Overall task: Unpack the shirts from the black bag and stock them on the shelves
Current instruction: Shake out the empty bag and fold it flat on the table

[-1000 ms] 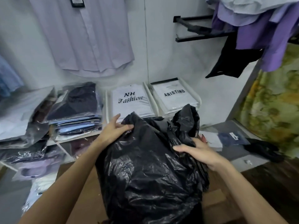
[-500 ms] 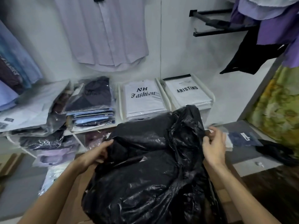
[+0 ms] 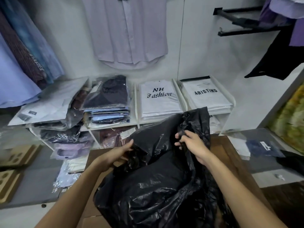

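Bag: the black bag [image 3: 158, 186] sits low in front of the person on a brown surface [image 3: 230, 150], its neck slumped toward the shelves; it looks full and no shirt is out yet.
Right hand: the right hand [image 3: 192, 145] has moved in from the bag's outer edge a moment ago and now pinches a fold of plastic at the neck, fingers curled round it.
Left hand: the left hand [image 3: 118, 153] has slid off the top of the bag to its left flank and grips the plastic there.
Meaning: I'd say the mouth is being pulled open, so unpacking proper has barely begun.
Shelves: the white shelves [image 3: 225, 116] stand just behind the bag, with an "NH Fashion" stack [image 3: 158, 99] and an "ARISTINO" stack [image 3: 205, 96] side by side.
Left of those: bagged dark and blue shirts [image 3: 107, 102], piled loosely.
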`<state>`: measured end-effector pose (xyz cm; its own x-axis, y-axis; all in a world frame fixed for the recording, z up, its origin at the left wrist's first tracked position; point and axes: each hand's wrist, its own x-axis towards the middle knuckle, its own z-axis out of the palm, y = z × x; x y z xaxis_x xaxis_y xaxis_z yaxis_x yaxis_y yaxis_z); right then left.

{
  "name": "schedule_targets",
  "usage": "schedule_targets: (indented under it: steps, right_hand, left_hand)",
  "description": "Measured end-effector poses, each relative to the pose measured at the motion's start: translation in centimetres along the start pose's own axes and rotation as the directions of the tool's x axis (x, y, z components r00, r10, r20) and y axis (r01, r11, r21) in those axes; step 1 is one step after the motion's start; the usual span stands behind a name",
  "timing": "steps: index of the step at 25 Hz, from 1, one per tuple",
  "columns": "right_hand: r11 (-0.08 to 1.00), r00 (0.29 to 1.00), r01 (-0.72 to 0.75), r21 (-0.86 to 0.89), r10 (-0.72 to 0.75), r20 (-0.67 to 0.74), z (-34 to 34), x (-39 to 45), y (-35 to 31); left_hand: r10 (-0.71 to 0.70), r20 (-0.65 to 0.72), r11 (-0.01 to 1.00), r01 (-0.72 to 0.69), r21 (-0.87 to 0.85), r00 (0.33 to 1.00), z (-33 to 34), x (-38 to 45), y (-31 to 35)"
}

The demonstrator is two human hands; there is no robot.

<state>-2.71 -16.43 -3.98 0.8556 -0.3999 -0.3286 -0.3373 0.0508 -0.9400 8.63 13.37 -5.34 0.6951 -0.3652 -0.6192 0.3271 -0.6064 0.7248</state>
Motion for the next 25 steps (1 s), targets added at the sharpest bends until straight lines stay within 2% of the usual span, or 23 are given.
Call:
schedule_targets:
  steps: [2,3,5,7,10,12,13,14,16,17,18,20,21,23,25]
  right_hand:
    - [0.951,1.000,-0.007,0.310,0.011,-0.010,-2.1,-0.1,-1.1]
    - [0.927,0.999,-0.029,0.374,0.035,-0.009,-3.3,-0.1,-1.3]
    - [0.970,0.998,-0.032,0.240,0.043,-0.039,-5.6,-0.3,-1.7]
    - [0.990,0.994,0.023,0.139,-0.008,-0.111,-8.0,-0.2,-1.5]
    - [0.952,0.956,0.136,0.273,-0.054,-0.290,-11.7,-0.1,-1.5]
    - [0.918,0.905,0.149,0.367,0.022,-0.424,-14.2,0.1,-1.5]
    - [0.886,0.891,0.143,0.440,0.078,-0.447,-15.2,0.2,-1.2]
    - [0.830,0.888,0.117,0.545,0.158,-0.431,-16.0,0.5,-0.7]
    - [0.730,0.927,0.016,0.683,0.245,-0.284,-16.2,0.3,0.0]
    - [0.738,0.950,-0.053,0.672,0.245,-0.193,-15.8,0.3,0.5]
    - [0.800,0.969,-0.126,0.586,0.225,-0.099,-15.3,0.4,1.2]
    - [0.896,0.976,-0.184,0.404,0.216,-0.035,-14.0,0.9,3.1]
    - [0.908,0.975,-0.183,0.376,0.218,-0.050,-13.5,1.1,3.7]
    - [0.911,0.949,-0.166,0.377,0.251,-0.190,-12.7,2.0,5.1]
    - [0.883,0.908,-0.186,0.431,0.322,-0.267,-12.6,2.1,6.5]
  left_hand:
    - [-0.001,-0.128,0.994,-0.013,-0.112,0.992,-0.5,1.2,-1.1]
    - [0.009,-0.191,0.992,-0.033,-0.125,0.982,-0.5,1.4,-1.3]
    - [0.056,-0.286,0.998,-0.065,-0.021,0.957,-1.2,1.9,-1.6]
    - [0.093,-0.346,0.994,-0.109,-0.028,0.934,-2.9,1.8,-0.9]
    - [0.199,-0.365,0.980,-0.183,0.077,0.909,-8.4,1.1,0.2]
    - [0.226,-0.419,0.969,-0.161,0.185,0.879,-13.5,-0.6,1.5]
    - [0.229,-0.476,0.970,-0.160,0.181,0.849,-15.6,-1.8,2.7]
    - [0.230,-0.525,0.973,-0.180,0.145,0.820,-17.3,-3.1,4.0]
    - [0.199,-0.575,0.970,-0.243,0.001,0.794,-19.5,-5.1,6.9]
    - [0.175,-0.565,0.967,-0.249,-0.057,0.806,-20.0,-6.0,8.5]
    - [0.150,-0.547,0.964,-0.245,-0.104,0.824,-20.6,-6.5,9.9]
    - [0.080,-0.546,0.960,-0.212,-0.183,0.834,-22.0,-6.9,12.0]
    - [0.064,-0.580,0.954,-0.219,-0.203,0.812,-22.7,-7.3,12.8]
    - [0.065,-0.639,0.954,-0.235,-0.186,0.767,-25.9,-6.0,13.2]
    - [0.026,-0.661,0.940,-0.243,-0.239,0.750,-24.5,-7.6,15.1]
